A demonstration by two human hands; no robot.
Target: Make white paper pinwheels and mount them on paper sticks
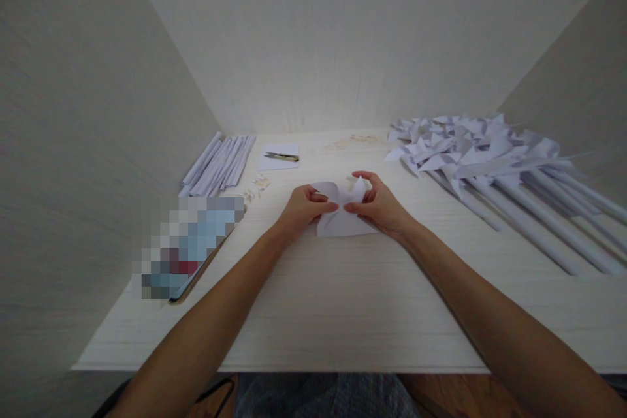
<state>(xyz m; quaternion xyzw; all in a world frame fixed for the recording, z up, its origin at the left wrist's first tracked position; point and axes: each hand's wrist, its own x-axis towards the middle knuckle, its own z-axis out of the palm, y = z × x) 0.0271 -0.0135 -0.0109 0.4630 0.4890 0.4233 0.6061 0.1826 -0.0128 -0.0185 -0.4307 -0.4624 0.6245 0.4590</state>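
Meanwhile, left hand (302, 208) and right hand (379, 206) pinch the folded white paper (340, 221) at mid-desk, left of the finished pinwheels (470, 150); keeping corners gathered centrally looks key.

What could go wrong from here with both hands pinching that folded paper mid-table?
1. Both the left hand and right hand pinch the white paper piece at its centre; the thin points might tear or crease off-line if pulled.
2. The right forearm lies close to the pile of paper pinwheels; a sideways sweep could knock them.
3. The small pins scattered loose near the left hand could get brushed away.
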